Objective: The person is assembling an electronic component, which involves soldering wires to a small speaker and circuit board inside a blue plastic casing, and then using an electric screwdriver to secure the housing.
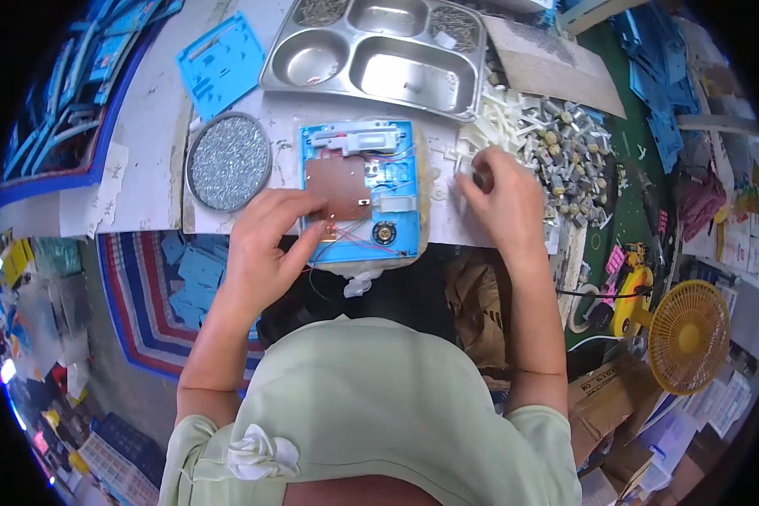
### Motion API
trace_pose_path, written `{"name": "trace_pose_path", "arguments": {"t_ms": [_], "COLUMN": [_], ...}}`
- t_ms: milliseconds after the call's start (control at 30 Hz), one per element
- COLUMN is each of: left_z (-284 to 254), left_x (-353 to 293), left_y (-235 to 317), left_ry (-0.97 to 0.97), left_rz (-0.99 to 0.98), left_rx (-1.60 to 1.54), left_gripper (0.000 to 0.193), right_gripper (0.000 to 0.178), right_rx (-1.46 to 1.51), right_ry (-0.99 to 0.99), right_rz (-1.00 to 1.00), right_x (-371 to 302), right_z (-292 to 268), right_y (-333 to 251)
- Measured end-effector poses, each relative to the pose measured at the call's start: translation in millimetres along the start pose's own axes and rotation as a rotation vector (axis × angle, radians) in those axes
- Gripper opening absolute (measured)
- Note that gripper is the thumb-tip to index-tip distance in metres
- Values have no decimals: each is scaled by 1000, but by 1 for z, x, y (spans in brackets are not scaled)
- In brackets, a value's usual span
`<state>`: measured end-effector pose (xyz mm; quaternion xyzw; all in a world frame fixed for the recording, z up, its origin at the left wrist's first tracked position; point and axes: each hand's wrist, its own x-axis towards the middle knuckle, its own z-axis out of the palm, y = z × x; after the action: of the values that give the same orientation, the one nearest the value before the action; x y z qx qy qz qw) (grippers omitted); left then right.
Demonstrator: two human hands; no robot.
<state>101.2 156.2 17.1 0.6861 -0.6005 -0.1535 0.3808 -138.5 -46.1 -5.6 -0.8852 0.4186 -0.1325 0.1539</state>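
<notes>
1. The pale worktop [156, 110] carries everything.
2. A blue open casing [361, 190] lies at its near edge.
3. Left of it sits a round dish of what look like screws [228, 161].
4. A steel compartment tray [375, 52], a blue plate [220, 63] and small grey motors [565, 152] lie beyond.

- left hand [266, 244] lies over the lower left corner of the blue housing [361, 192], so that corner and the near edge of the brown circuit board [337, 188] are hidden.
- right hand [499, 202]: fingertips curl under at the pile edge; whatever the grip pinches is too small and covered to tell.
- pile of small grey motors [569, 160]: single pieces blur together, no telling them apart.
- steel compartment tray [379, 51]: far rim cut off by the top edge; the tiny parts in its upper compartments are unreadable.
- round tin [228, 161]: contents show only as a grey speckle.
- bench [143, 126]: its near edge vanishes behind the person's forearms.
</notes>
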Motion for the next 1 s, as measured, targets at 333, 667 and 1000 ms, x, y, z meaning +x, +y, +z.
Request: {"name": "trace_pose_path", "arguments": {"t_ms": [333, 667, 1000], "left_z": [15, 30, 13], "left_x": [-18, -3, -7], "left_y": [-16, -48, -38], "left_ry": [184, 64, 30], "left_rz": [-267, -245, -173], "left_rx": [-95, -210, -146], "left_gripper": [50, 53, 40], "right_gripper": [18, 19, 27], "right_rx": [417, 601, 540], "right_ry": [-19, 45, -31], "right_rz": [-80, -17, -138], "right_x": [-6, -45, -40], "right_z": [-3, 27, 20], "right_y": [-21, -51, -47]}}
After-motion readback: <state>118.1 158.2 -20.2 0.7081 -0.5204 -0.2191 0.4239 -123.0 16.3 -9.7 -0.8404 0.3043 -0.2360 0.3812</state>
